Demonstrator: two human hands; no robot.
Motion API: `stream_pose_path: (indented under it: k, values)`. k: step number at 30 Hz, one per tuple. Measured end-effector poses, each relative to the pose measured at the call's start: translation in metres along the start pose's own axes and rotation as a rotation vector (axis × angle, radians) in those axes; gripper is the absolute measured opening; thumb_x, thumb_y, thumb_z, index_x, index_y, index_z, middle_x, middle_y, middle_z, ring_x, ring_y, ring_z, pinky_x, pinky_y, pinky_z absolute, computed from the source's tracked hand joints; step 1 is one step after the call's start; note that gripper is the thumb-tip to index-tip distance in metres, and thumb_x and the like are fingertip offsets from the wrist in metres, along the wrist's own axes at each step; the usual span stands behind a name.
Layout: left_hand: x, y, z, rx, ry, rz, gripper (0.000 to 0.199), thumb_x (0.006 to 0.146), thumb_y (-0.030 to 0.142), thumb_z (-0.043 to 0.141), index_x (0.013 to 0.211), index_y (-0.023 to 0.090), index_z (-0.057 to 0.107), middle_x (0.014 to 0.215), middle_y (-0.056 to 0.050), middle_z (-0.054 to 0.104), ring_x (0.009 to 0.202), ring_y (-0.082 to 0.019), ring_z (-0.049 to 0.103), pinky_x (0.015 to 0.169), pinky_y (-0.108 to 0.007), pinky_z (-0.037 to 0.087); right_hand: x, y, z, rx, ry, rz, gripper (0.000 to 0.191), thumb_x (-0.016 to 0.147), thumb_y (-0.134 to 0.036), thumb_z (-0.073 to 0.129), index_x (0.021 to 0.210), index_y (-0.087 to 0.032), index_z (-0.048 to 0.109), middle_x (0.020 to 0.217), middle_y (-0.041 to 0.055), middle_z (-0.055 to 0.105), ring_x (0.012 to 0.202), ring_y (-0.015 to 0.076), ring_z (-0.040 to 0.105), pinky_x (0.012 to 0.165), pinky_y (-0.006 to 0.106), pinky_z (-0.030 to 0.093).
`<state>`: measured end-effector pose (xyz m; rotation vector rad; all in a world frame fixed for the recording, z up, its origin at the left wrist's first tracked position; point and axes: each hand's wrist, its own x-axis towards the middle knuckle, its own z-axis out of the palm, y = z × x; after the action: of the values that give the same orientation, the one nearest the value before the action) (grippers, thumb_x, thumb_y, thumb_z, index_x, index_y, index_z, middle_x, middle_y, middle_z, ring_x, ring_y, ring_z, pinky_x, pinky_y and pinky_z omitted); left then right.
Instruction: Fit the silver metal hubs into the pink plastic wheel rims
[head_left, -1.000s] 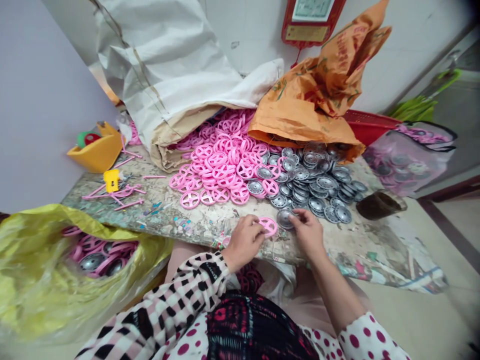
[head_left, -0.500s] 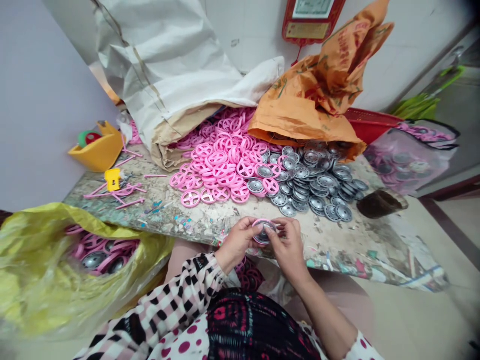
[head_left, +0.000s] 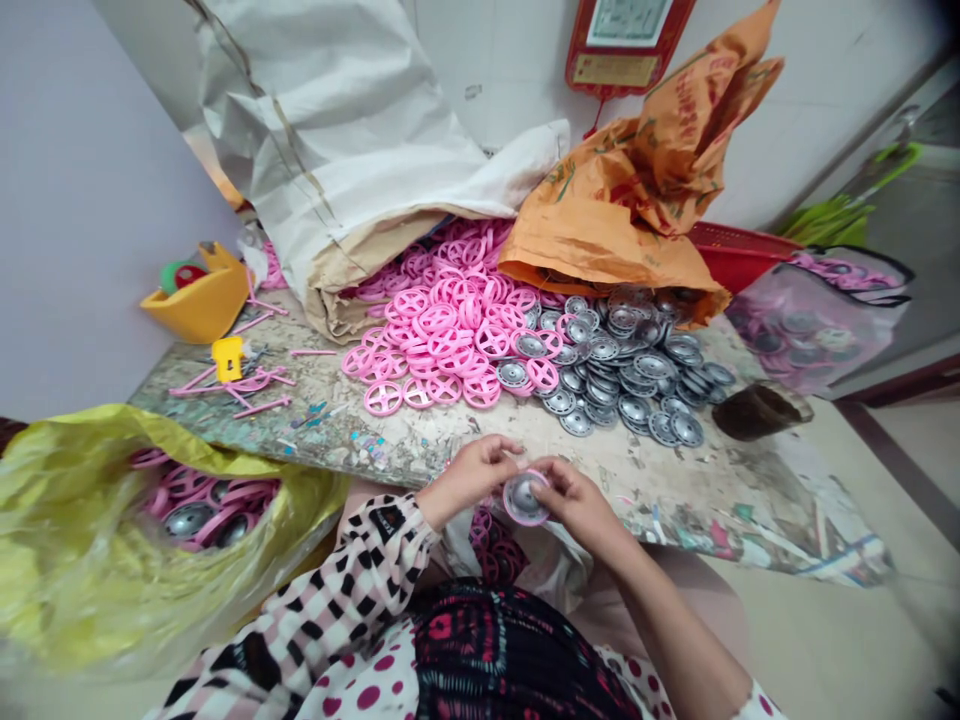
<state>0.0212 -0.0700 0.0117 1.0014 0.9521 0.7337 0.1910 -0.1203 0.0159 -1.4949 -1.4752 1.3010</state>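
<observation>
Pink plastic ring [head_left: 511,508] with a silver metal disc [head_left: 523,495] sitting inside it, held in front of the person just over the front edge of the paint-stained worktop [head_left: 360,440], tilted, not resting on anything. Left hand [head_left: 471,474] is closed around the ring's left side, fingertips reaching toward the top of the rim; right hand [head_left: 576,510] grips the right side, fingers curled over the rim. Hands nearly meet around the part. Behind them a heap of loose pink rings [head_left: 442,335] spills from under a white sack [head_left: 330,130], running straight into a pile of silver discs [head_left: 637,385] below an orange woven sack [head_left: 615,220]; a few discs lie among the rings. Left of the heap, thin pink plastic strips [head_left: 232,385] lie around a small yellow piece [head_left: 228,358], near a yellow plastic holder [head_left: 199,305]. Yellow plastic bag [head_left: 97,530] at lower left holds pink-and-silver wheels [head_left: 202,510]. Right end of worktop: dark glass jar [head_left: 761,412], with a red basket [head_left: 739,250] and a clear bag of wheels [head_left: 814,320] behind it. More pink pieces [head_left: 487,540] sit on the person's lap, directly below the hands.
</observation>
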Motion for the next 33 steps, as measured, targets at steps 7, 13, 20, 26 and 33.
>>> stream_pose_path:
  k: [7, 13, 20, 26, 33]
  values:
    - [0.032, 0.012, -0.039, 0.61, 0.509, 0.393, 0.026, 0.081, 0.02, 0.058, 0.105, 0.018, 0.066, 0.086, -0.004, 0.061, 0.073, -0.014, 0.055, 0.07, -0.025, 0.042, 0.01, -0.009, -0.029, -0.508, 0.064, -0.104, 0.027, 0.083, -0.041, 0.056, 0.097, -0.022, 0.068, 0.082, 0.0025, 0.061, 0.077, 0.0181, 0.058, 0.073, 0.031, 0.042]
    - [0.052, 0.026, -0.046, 1.169, 0.526, 0.327, 0.026, 0.088, 0.023, 0.048, 0.107, 0.018, 0.065, 0.104, -0.009, 0.056, 0.088, -0.02, 0.057, 0.071, -0.03, 0.042, 0.063, -0.028, -0.026, -0.741, 0.235, -0.24, 0.027, 0.089, -0.031, 0.049, 0.106, -0.02, 0.068, 0.094, 0.0061, 0.059, 0.086, 0.0189, 0.057, 0.077, 0.03, 0.042]
    - [0.041, 0.024, -0.052, 1.235, 0.447, 0.494, 0.016, 0.086, 0.021, 0.053, 0.091, 0.017, 0.067, 0.092, -0.007, 0.057, 0.089, -0.021, 0.054, 0.076, -0.031, 0.041, 0.114, -0.051, 0.0, -1.079, 0.378, -0.232, 0.04, 0.084, -0.034, 0.058, 0.123, -0.028, 0.061, 0.099, 0.0097, 0.048, 0.091, 0.0247, 0.05, 0.074, 0.032, 0.04]
    - [0.021, 0.016, -0.058, 0.771, 0.476, 0.581, 0.006, 0.081, 0.019, 0.061, 0.085, 0.017, 0.064, 0.093, -0.004, 0.064, 0.095, -0.019, 0.055, 0.087, -0.032, 0.039, 0.119, -0.037, -0.001, -0.873, 0.477, -0.418, 0.028, 0.088, -0.029, 0.052, 0.108, -0.024, 0.071, 0.095, 0.0082, 0.048, 0.089, 0.0212, 0.048, 0.078, 0.032, 0.041]
    - [0.011, 0.017, -0.032, -0.346, 0.297, 0.24, 0.022, 0.071, 0.028, 0.071, 0.082, 0.016, 0.055, 0.074, 0.002, 0.056, 0.067, -0.01, 0.054, 0.065, -0.024, 0.046, 0.08, -0.042, 0.011, -0.111, 0.528, -0.468, 0.027, 0.091, -0.036, 0.051, 0.106, -0.017, 0.063, 0.092, 0.0054, 0.061, 0.086, 0.0175, 0.056, 0.08, 0.031, 0.045]
